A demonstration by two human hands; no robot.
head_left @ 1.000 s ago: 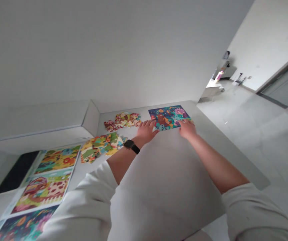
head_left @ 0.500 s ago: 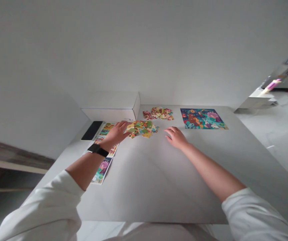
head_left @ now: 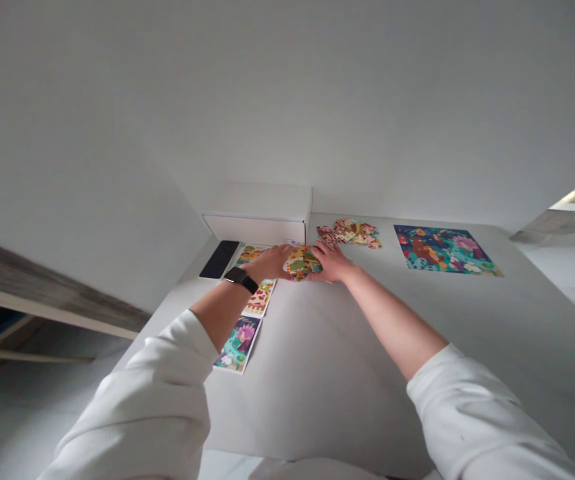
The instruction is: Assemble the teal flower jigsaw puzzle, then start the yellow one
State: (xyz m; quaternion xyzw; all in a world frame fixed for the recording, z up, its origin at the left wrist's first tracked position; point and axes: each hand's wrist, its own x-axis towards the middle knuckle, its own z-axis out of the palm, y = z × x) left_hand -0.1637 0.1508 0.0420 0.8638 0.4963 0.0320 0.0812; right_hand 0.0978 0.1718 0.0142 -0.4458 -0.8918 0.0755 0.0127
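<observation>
A heap of loose yellow-green puzzle pieces [head_left: 302, 262] lies on the white table [head_left: 347, 360]. My left hand [head_left: 267, 261], with a black watch on its wrist, presses against the heap's left side. My right hand [head_left: 335, 261] presses against its right side, so both hands cup the heap between them, fingers curled around it. A finished blue jigsaw [head_left: 442, 249] lies flat to the far right. A second heap of reddish pieces [head_left: 350, 233] sits behind the hands.
A printed strip of puzzle pictures [head_left: 247, 307] lies under my left forearm. A black phone [head_left: 220, 259] rests beside it. A white box [head_left: 260, 213] stands against the wall behind the heaps.
Both hands left the finished blue jigsaw, swung left to the yellow-green heap, and closed in on it from both sides, bunching the pieces together. The view also turned left.
</observation>
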